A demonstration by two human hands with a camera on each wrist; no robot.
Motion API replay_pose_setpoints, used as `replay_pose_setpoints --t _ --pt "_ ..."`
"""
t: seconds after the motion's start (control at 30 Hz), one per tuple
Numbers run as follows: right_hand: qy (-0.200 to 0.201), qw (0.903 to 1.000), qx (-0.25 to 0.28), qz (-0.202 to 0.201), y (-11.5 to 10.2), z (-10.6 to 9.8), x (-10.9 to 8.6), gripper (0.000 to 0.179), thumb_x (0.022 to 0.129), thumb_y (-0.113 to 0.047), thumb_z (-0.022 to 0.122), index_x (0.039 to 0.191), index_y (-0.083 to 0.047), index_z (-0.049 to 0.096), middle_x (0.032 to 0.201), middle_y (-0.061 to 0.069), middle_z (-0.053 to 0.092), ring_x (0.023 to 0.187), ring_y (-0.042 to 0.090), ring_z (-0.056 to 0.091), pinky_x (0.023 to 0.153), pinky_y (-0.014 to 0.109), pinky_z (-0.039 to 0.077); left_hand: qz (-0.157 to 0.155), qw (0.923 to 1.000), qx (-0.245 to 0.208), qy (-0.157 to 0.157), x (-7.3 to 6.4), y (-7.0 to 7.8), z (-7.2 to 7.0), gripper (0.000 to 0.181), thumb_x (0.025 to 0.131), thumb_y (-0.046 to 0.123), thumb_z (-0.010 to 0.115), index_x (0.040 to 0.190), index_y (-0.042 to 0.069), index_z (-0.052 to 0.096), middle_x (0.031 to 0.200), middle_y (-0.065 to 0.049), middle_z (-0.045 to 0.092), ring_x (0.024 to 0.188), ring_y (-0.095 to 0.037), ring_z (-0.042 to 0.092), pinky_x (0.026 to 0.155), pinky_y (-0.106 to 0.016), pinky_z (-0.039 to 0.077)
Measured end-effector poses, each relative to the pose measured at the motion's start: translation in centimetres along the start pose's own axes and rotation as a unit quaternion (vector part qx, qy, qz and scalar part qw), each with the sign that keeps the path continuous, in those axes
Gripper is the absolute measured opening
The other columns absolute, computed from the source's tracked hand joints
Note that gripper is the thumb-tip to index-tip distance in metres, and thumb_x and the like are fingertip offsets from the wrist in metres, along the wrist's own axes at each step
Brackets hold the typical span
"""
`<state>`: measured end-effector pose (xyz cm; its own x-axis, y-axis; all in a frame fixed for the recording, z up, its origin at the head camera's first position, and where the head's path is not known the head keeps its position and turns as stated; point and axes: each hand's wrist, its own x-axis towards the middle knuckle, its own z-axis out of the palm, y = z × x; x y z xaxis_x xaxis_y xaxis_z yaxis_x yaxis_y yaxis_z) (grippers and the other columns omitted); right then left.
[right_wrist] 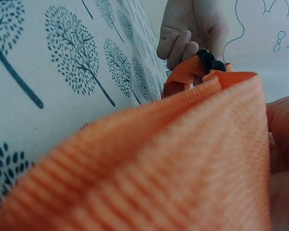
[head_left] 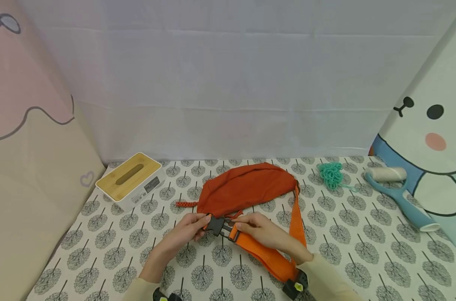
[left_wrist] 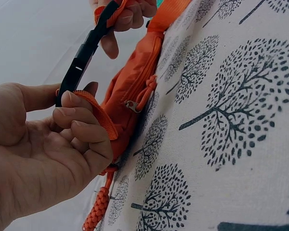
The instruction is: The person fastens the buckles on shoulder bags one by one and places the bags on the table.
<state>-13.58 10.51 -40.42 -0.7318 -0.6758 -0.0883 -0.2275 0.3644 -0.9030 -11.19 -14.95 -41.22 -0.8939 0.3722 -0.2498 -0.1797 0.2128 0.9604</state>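
Note:
A red-orange waist bag (head_left: 246, 188) lies on the cloth, its orange strap (head_left: 263, 257) looping toward the front. My left hand (head_left: 186, 230) pinches the socket half of a black side-release buckle (head_left: 215, 225) between thumb and fingers. Across from it, my right hand (head_left: 259, 229) pinches the orange webbing at the pronged half (head_left: 228, 230). The two halves line up end to end, forming one dark bar in the left wrist view. In that view the bag's zipper pull (left_wrist: 131, 106) hangs behind the left fingers. Broad orange webbing (right_wrist: 149, 159) covers much of the right wrist view.
A white tissue box with a wooden lid (head_left: 131, 177) stands at the left. Toward the right are a tangle of teal cord (head_left: 331, 174) and a blue-handled lint roller (head_left: 404, 200). A white curtain (head_left: 235, 83) hangs behind the tree-patterned tablecloth (head_left: 126, 251).

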Motion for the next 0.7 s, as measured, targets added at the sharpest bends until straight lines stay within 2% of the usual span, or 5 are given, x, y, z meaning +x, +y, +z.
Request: replay_pose_setpoints --t 0.17,0.23,0.33,0.57,0.7 --pt "0.0 0.9999 0.01 0.003 0.0 0.02 0.07 0.033 0.103 -0.016 0.05 0.129 0.002 0.06 0.099 0.013 0.065 0.07 0.009 0.036 0.064 0.025 0.032 0.001 1.0 0.003 0.002 0.06 -0.09 -0.03 0.031 0.104 0.024 0.048 0.078 0.009 0.043 0.069 0.0 0.041 0.06 -0.009 0.036 0.058 -0.022 0.033" --pt "0.0 0.9999 0.014 0.003 -0.03 0.04 0.09 0.033 0.103 -0.015 0.051 0.129 0.002 0.06 0.113 0.015 0.066 0.071 0.01 0.039 0.065 0.025 0.033 0.003 1.0 0.004 0.001 0.07 -0.1 -0.02 0.031 0.104 0.024 0.048 0.078 0.009 0.043 0.069 0.0 0.041 0.06 -0.009 0.036 0.057 -0.022 0.033" --pt "0.0 0.9998 0.019 0.005 -0.08 0.1 0.14 0.033 0.102 -0.016 0.051 0.129 0.001 0.061 0.12 0.015 0.065 0.072 0.009 0.041 0.064 0.024 0.034 0.003 1.0 0.003 -0.001 0.07 -0.07 0.06 0.031 0.104 0.024 0.048 0.077 0.009 0.044 0.069 0.0 0.041 0.06 -0.009 0.036 0.058 -0.021 0.033" --pt "0.009 0.9994 0.032 0.01 -0.1 0.39 0.35 0.031 0.101 -0.017 0.055 0.123 0.002 0.064 0.086 0.008 0.066 0.063 0.006 0.036 0.059 0.021 0.031 0.008 0.9999 -0.008 -0.004 0.09 -0.06 0.3 0.03 0.104 0.024 0.048 0.078 0.008 0.045 0.069 0.0 0.042 0.06 -0.008 0.036 0.058 -0.02 0.034" --pt "0.015 0.9988 0.045 0.014 -0.15 0.5 0.38 0.03 0.1 -0.016 0.056 0.12 0.004 0.066 0.086 0.007 0.07 0.059 0.005 0.037 0.057 0.02 0.032 0.007 0.9999 -0.008 -0.002 0.08 -0.06 0.35 0.03 0.103 0.024 0.048 0.078 0.008 0.045 0.069 0.0 0.042 0.06 -0.009 0.037 0.058 -0.02 0.034"
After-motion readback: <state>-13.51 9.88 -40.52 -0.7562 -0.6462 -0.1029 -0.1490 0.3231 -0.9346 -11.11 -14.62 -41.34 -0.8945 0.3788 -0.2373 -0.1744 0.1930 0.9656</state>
